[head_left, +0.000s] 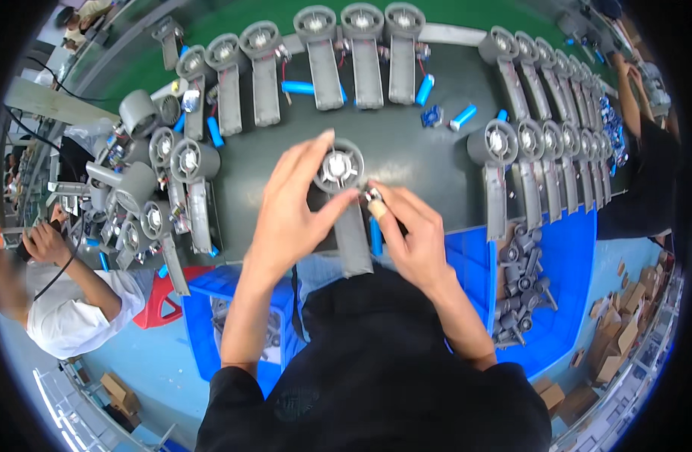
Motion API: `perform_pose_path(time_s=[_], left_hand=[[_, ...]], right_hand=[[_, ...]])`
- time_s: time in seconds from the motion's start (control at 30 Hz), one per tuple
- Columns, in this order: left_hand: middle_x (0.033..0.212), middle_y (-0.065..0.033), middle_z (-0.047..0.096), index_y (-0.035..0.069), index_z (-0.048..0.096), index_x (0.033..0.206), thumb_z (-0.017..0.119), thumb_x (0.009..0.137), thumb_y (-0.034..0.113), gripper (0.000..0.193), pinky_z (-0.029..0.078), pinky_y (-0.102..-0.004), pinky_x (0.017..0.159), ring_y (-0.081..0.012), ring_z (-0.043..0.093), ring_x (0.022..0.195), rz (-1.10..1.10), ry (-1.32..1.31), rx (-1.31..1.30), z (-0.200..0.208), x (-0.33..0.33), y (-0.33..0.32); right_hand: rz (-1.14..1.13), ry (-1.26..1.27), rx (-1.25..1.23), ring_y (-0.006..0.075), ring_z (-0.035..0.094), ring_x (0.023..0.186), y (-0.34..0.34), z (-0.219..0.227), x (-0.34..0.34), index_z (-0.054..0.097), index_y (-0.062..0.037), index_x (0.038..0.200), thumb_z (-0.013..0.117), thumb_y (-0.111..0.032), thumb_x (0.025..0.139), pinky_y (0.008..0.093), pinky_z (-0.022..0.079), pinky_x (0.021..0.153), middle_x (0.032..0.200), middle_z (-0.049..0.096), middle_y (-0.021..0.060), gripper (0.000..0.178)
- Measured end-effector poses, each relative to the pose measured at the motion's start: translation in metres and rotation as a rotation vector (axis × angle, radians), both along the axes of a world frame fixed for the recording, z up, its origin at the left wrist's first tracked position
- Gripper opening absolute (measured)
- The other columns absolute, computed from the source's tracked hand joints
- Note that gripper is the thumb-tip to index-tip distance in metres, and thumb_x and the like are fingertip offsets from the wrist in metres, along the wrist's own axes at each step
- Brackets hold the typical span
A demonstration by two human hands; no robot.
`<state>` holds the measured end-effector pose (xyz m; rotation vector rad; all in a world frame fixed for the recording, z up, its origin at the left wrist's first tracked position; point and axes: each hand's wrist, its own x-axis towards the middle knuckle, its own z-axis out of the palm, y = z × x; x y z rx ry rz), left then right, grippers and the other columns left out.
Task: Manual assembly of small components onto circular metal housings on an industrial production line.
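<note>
Hands meet over one grey fan housing [344, 197] w/ a long handle, lying at the near edge of the dark worktop [421, 162], straight in front of the person. Left hand [289, 207] spreads over the round head of the housing: thumb and index pinch its rim, other fingers fanned out above. Right hand [412, 230] sits just beside, on the handle's right side, thumb and index nipped on a small metal part [373, 195] touching the head's lower right edge; remaining fingers curled. A blue cylinder cell [375, 235] lies along the handle, partly under the right hand.

Below the bench edge: blue bins [478, 264], right one holding a heap of grey handle parts [519, 282]. Red stool [161, 297] to the left.

Mid bench, left: cluster of finished-looking housings [173, 173], some tipped on their sides. Right: tight row of housings [545, 162] overlapping, handles toward the person.

Far edge: more housings in a row [361, 56], blue cells [297, 87] and a small blue circuit board [432, 116] scattered btwn them.

Another person in white [67, 305] at far left, one more in black [643, 162] at right.
</note>
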<state>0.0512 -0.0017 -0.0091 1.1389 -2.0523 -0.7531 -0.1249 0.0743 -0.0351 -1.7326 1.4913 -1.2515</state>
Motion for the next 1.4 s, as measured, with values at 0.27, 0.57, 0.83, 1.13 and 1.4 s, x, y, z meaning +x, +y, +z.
perform_pose_path(time_s=[0.27,0.57,0.83,1.13,1.4], left_hand=[[0.111,-0.0226,0.064,-0.005,0.055,0.131,0.08,0.075,0.023,0.067,0.047,-0.0448,0.096,-0.0396,0.06,0.107,0.14,0.026,-0.458,0.088,-0.052,-0.111],[0.119,-0.0259,0.065,-0.006,0.056,0.129,0.077,0.075,0.033,0.07,0.047,-0.0426,0.1,-0.0377,0.061,0.116,-0.005,-0.186,-0.087,0.036,-0.092,-0.396],[0.132,-0.0273,0.057,-0.006,0.051,0.136,0.07,0.08,0.03,0.069,0.042,-0.0409,0.107,-0.0387,0.055,0.125,0.05,-0.3,-0.039,-0.009,-0.1,-0.404],[0.13,-0.0147,0.061,0.003,0.065,0.124,0.066,0.091,0.023,0.038,0.044,-0.0375,0.099,-0.0267,0.057,0.121,0.022,-0.148,-0.291,0.087,-0.121,-0.266],[0.123,-0.0181,0.063,-0.003,0.066,0.113,0.071,0.085,0.016,0.034,0.045,-0.0391,0.1,-0.0339,0.061,0.114,-0.387,-0.181,-0.114,0.079,-0.171,-0.149]], right_hand=[[-0.067,-0.187,0.057,0.0101,0.057,0.087,-0.123,0.072,-0.038,0.064,0.0002,0.116,0.042,-0.02,0.105,0.0268,0.047,0.075,0.098,0.065,0.0041,0.031],[-0.087,0.404,-0.074,0.0433,0.064,0.097,-0.388,0.018,-0.1,0.066,-0.0015,0.102,0.044,-0.032,0.1,0.0497,0.05,0.086,0.1,0.067,0.0254,0.037],[-0.221,0.643,0.069,0.0428,0.065,0.102,-0.381,0.002,-0.133,0.069,-0.0046,0.109,0.053,-0.034,0.094,0.0514,0.052,0.09,0.105,0.071,0.0197,0.037],[-1.023,0.887,0.261,0.0383,0.069,0.091,-0.145,0.083,-0.451,0.073,-0.0019,0.102,0.066,-0.057,0.084,0.046,0.053,0.083,0.093,0.071,0.0237,0.058],[-1.107,0.72,0.794,0.047,0.027,0.144,-0.046,0.002,-0.585,0.022,-0.0038,0.156,0.068,-0.087,0.058,0.052,0.027,0.116,0.153,0.03,0.031,0.137]])
